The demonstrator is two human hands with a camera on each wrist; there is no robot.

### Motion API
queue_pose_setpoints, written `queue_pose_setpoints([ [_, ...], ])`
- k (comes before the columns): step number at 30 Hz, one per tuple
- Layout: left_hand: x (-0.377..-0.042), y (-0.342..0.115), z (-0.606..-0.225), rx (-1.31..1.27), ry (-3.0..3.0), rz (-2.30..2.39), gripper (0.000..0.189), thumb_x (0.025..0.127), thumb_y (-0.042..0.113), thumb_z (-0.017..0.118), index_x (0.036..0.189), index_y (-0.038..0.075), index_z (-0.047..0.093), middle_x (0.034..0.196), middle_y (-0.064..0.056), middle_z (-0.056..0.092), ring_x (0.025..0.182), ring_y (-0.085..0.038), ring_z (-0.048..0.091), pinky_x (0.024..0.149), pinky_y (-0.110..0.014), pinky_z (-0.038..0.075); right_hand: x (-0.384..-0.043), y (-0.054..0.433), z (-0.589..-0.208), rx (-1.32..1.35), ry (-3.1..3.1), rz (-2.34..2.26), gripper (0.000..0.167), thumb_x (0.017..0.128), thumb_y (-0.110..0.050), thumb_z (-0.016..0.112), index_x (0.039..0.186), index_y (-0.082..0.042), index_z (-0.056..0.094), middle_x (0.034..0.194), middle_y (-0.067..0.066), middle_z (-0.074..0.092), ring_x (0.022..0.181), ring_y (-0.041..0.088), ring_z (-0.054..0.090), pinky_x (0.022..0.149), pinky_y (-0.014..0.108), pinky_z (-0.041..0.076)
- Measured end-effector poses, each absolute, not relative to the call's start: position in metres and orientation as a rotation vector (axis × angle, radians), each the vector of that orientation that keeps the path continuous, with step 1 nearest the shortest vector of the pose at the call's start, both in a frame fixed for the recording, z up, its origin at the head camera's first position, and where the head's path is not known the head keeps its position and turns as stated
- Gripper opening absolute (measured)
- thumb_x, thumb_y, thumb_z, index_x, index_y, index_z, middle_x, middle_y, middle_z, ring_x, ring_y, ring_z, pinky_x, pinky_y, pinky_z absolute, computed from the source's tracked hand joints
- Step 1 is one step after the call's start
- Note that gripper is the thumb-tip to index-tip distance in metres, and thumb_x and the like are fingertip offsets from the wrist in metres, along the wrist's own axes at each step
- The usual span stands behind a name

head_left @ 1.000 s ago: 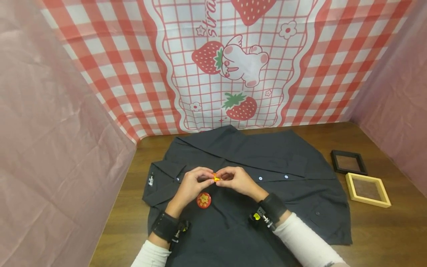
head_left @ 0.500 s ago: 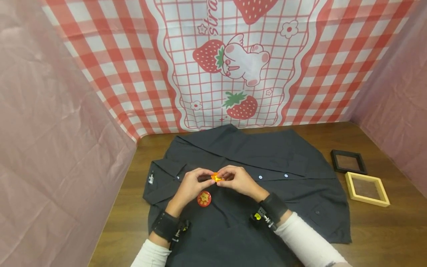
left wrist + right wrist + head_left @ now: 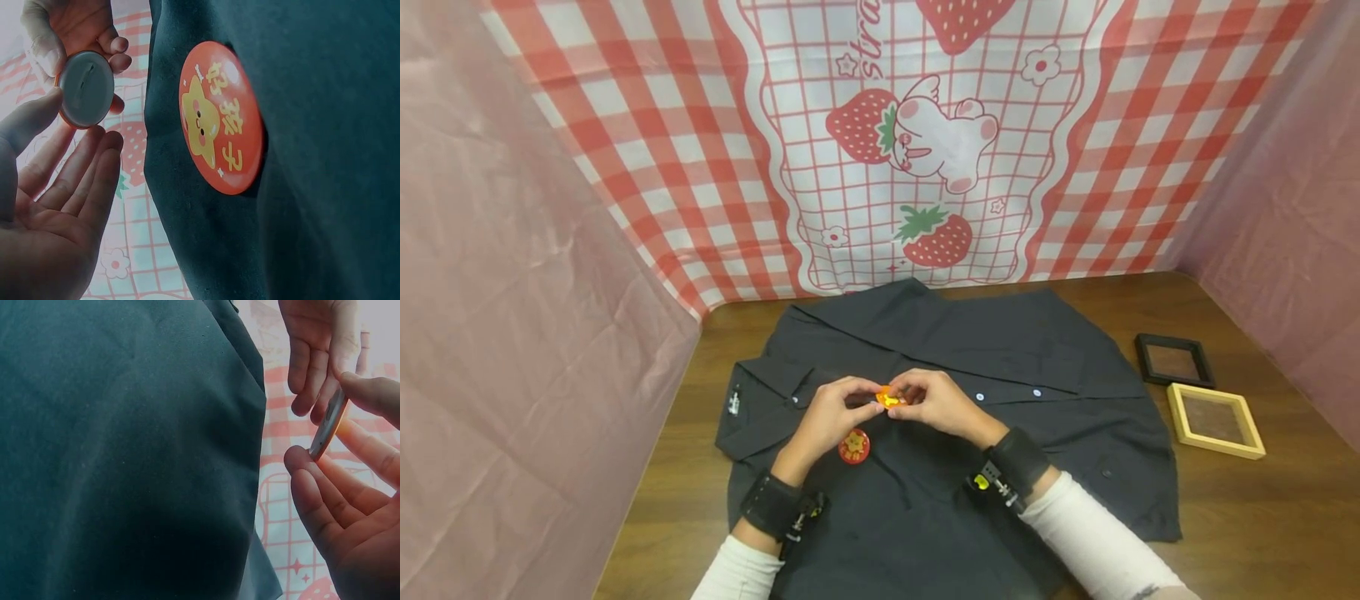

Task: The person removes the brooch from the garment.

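Note:
A round orange pin badge (image 3: pixel 891 398) with a yellow design is held between both hands above the shirt. My left hand (image 3: pixel 829 415) pinches one edge with thumb and fingers. On the opposite edge, my right hand (image 3: pixel 945 408) pinches it too. In the left wrist view the silver back of the badge (image 3: pixel 87 94) shows, with a thin pin across it; whether that pin is unclasped I cannot tell. From the right wrist the badge (image 3: pixel 328 427) appears nearly edge-on. A red badge (image 3: pixel 854 447) with a yellow star lies on the dark shirt (image 3: pixel 1000 350), just below my left hand.
The shirt covers most of the wooden table (image 3: pixel 658 467), collar to the left. At the right lie a black square frame (image 3: pixel 1138 358) and a pale yellow frame (image 3: pixel 1180 425). A strawberry-print cloth (image 3: pixel 940 150) hangs behind; pink cloth (image 3: pixel 550 292) covers the sides.
The orange badge has turned in the fingers, and more of its face shows. Both hands stay almost in place. The head view has shifted slightly.

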State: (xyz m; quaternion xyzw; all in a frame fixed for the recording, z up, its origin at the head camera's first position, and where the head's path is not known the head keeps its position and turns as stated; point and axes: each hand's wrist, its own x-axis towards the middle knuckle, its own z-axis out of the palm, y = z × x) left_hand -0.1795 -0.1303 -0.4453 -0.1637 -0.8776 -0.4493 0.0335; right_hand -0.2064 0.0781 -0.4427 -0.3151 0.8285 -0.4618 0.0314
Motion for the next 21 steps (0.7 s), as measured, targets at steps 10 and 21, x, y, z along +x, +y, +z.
queue_pose_setpoints([
  [10,-0.1806,-0.1309,-0.4441,-0.511,-2.706,-1.402,0.036,0.085,0.018,0.076,0.117,0.006,0.068,0.113,-0.01,0.072,0.102,-0.024,0.07,0.088,-0.04,0.056,-0.2075,0.0778,-0.4421,-0.962,2.592,-1.383,0.022,0.08,-0.017,0.08,0.099,-0.011,0.072,0.097,0.004,0.068,0.072,0.007,0.058,0.063,0.021,0.05],
  [21,-0.1814,-0.1277,-0.443,-0.517,-2.754,-1.359,0.036,0.087,0.021,0.074,0.119,0.007,0.068,0.114,-0.009,0.071,0.104,-0.023,0.069,0.089,-0.039,0.056,-0.2056,0.0817,-0.4426,-0.963,2.647,-1.392,0.022,0.079,-0.018,0.082,0.098,-0.012,0.072,0.097,0.003,0.068,0.076,0.01,0.06,0.067,0.021,0.052],
])
